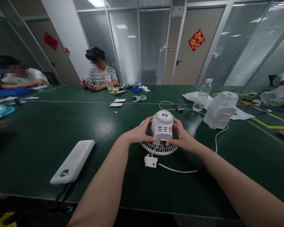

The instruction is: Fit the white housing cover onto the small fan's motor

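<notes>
A small white fan lies face down on the dark green table (49,126). Its round grille (159,147) rests on the tabletop and its ribbed motor housing (162,125) points up. My left hand (140,132) grips the housing from the left, fingers curled around it. From the right, my right hand (183,136) holds the same housing. A white switch box (150,161) on a white cable (177,170) lies just in front of the fan.
A white power bank (73,162) lies at the near left. A white fan base (220,110) and a water bottle (202,95) stand to the right. Paper scraps (118,102), a fan blade (139,98) and blue parts (135,89) lie farther back. A person (98,73) sits across; another (16,75) sits at left.
</notes>
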The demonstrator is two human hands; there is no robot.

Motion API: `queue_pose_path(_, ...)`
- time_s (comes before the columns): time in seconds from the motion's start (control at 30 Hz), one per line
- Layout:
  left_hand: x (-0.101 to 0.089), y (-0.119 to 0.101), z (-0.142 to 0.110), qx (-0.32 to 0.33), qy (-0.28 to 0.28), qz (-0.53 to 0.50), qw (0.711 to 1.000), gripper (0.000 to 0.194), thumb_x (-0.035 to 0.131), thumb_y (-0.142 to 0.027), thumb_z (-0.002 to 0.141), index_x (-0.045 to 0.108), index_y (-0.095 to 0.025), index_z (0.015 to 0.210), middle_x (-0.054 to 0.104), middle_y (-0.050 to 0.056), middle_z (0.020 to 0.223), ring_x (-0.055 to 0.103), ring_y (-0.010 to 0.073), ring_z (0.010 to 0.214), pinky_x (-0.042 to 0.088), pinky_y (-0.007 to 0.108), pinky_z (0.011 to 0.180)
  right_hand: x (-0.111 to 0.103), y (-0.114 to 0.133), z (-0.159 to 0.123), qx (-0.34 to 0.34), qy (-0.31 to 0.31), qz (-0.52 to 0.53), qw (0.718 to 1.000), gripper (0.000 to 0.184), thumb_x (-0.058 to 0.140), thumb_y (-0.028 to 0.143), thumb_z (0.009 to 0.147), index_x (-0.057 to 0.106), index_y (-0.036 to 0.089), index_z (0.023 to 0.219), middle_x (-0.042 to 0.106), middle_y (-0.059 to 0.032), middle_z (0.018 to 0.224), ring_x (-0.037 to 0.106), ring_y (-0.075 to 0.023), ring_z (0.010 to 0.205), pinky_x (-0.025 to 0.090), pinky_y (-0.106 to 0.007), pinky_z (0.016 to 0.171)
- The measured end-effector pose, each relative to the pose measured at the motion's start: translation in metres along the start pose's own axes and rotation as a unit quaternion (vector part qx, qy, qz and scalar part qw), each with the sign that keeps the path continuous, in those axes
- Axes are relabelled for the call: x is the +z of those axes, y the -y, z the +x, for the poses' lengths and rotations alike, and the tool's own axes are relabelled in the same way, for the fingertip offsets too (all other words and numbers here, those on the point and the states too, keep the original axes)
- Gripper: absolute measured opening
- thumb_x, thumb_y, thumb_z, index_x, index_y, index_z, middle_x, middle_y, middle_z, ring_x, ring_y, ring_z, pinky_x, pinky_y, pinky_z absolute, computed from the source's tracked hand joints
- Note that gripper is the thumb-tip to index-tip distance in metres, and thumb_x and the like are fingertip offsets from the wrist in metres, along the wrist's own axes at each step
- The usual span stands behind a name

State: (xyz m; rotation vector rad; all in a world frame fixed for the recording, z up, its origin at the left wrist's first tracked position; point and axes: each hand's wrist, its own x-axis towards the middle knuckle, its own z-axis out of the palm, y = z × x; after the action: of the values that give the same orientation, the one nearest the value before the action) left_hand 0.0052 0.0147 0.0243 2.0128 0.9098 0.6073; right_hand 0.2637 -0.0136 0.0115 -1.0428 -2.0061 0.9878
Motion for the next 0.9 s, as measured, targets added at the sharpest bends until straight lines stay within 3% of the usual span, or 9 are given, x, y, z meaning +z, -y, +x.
queue_pose_path(0.53, 0.000, -0.003, -0.001, -0.010, 0.000, 0.017, 1.000, 0.113, 0.081, -0.040, 0.063, 0.008, -0.027, 0.149, 0.026, 0.015, 0.153, 0.027, 0.0373, 0.141, 0.023, 0.061, 0.114, -0.004, -0.005, -0.001, 0.013, 0.014, -0.048, 0.999, 0.113, 0.076, 0.036, 0.075, -0.008, 0.032, 0.150, 0.039, -0.0131, 0.147, 0.039, -0.0322, 0.135, 0.031, -0.058, 0.110)
queue_pose_path(0.77, 0.001, -0.005, -0.003, 0.004, -0.001, 0.032, 0.999, 0.115, 0.080, -0.040, 0.063, 0.006, -0.026, 0.150, 0.023, 0.015, 0.155, 0.025, 0.0353, 0.142, 0.022, 0.057, 0.116, 0.000, -0.015, -0.002, -0.032, 0.003, -0.032, 0.999, 0.115, 0.077, 0.041, 0.073, -0.006, 0.032, 0.151, 0.036, -0.0120, 0.149, 0.034, -0.0316, 0.138, 0.024, -0.057, 0.114)
queue_pose_path(0.9, 0.001, -0.006, -0.004, -0.009, 0.003, 0.052, 0.999, 0.115, 0.082, -0.042, 0.059, 0.013, -0.022, 0.149, 0.027, 0.016, 0.153, 0.028, 0.0361, 0.140, 0.023, 0.056, 0.116, -0.001, -0.016, -0.003, -0.044, 0.015, -0.039, 0.998, 0.120, 0.078, 0.043, 0.071, -0.010, 0.030, 0.152, 0.033, -0.0135, 0.150, 0.033, -0.0319, 0.139, 0.022, -0.057, 0.114)
